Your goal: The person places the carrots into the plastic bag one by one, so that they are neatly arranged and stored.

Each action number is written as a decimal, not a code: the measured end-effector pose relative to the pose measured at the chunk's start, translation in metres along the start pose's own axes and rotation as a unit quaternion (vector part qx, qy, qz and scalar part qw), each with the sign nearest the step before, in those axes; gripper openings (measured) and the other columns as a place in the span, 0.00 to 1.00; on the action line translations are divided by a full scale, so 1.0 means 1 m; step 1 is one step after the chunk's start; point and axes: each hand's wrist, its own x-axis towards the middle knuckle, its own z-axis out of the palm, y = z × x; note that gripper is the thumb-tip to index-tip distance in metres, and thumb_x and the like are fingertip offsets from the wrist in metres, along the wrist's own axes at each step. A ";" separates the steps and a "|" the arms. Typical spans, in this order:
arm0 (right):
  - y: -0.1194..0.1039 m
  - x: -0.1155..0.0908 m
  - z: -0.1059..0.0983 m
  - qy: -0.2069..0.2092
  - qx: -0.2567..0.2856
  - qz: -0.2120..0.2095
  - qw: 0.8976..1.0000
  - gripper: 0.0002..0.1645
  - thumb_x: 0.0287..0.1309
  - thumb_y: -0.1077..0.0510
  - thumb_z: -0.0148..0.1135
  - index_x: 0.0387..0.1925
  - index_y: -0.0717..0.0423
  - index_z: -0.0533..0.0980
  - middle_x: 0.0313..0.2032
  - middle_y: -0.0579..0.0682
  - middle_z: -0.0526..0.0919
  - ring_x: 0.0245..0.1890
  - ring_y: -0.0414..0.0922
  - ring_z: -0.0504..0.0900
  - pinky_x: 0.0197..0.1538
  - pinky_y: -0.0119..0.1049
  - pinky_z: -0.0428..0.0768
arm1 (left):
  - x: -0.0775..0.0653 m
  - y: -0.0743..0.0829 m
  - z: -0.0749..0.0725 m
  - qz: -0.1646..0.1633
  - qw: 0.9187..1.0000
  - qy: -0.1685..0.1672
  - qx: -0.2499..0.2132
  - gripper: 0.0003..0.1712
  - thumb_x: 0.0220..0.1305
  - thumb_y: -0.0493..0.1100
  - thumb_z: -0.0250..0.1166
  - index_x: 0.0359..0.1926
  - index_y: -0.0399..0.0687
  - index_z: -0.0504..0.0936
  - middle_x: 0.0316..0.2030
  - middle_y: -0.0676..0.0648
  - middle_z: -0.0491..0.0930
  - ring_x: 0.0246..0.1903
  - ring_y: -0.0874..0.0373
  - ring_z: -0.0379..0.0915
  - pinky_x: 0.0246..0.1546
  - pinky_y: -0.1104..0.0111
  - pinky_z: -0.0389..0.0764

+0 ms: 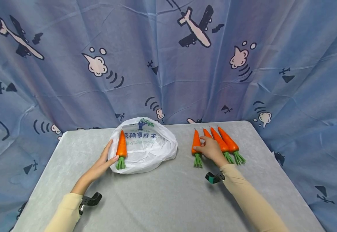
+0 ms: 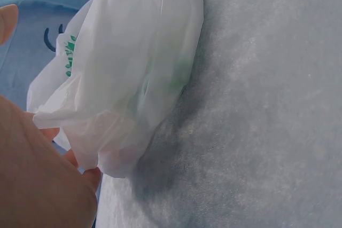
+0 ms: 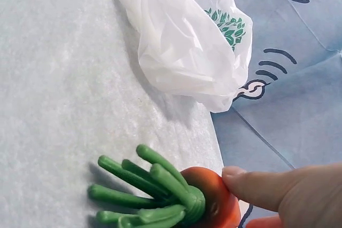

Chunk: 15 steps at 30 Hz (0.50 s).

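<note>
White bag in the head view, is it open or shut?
Open: the bag has its mouth gaping, showing its far inner wall and a carrot lying inside.

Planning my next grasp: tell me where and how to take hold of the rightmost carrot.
Best, I think: pinch the rightmost carrot across its thick orange end, beside the green stalks, from above and its open right. It lies flat, widest there, with the neighbouring carrot close on its left.

Five orange carrots [image 1: 228,140] and a white bag [image 1: 148,165]
One carrot lies in the open bag; four lie to its right, green tops nearest.
</note>
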 end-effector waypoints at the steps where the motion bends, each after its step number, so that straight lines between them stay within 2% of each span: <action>1: 0.000 0.000 0.001 -0.001 0.001 -0.001 1.000 0.42 0.57 0.47 0.69 0.66 0.65 0.68 0.31 0.55 0.79 0.27 0.44 0.74 0.29 0.32 0.70 | 0.000 0.000 0.000 0.000 1.000 0.000 0.000 0.49 0.73 0.49 0.54 0.79 0.58 0.30 0.79 0.36 0.28 0.77 0.32 0.25 0.69 0.29 0.36; 15: 0.005 0.004 0.013 -0.019 0.029 -0.006 0.999 0.45 0.59 0.44 0.67 0.70 0.63 0.64 0.33 0.56 0.79 0.26 0.43 0.74 0.29 0.32 0.72 | 0.001 -0.001 0.000 -0.007 1.000 -0.002 0.002 0.49 0.73 0.50 0.54 0.79 0.59 0.30 0.79 0.38 0.27 0.77 0.32 0.24 0.69 0.28 0.36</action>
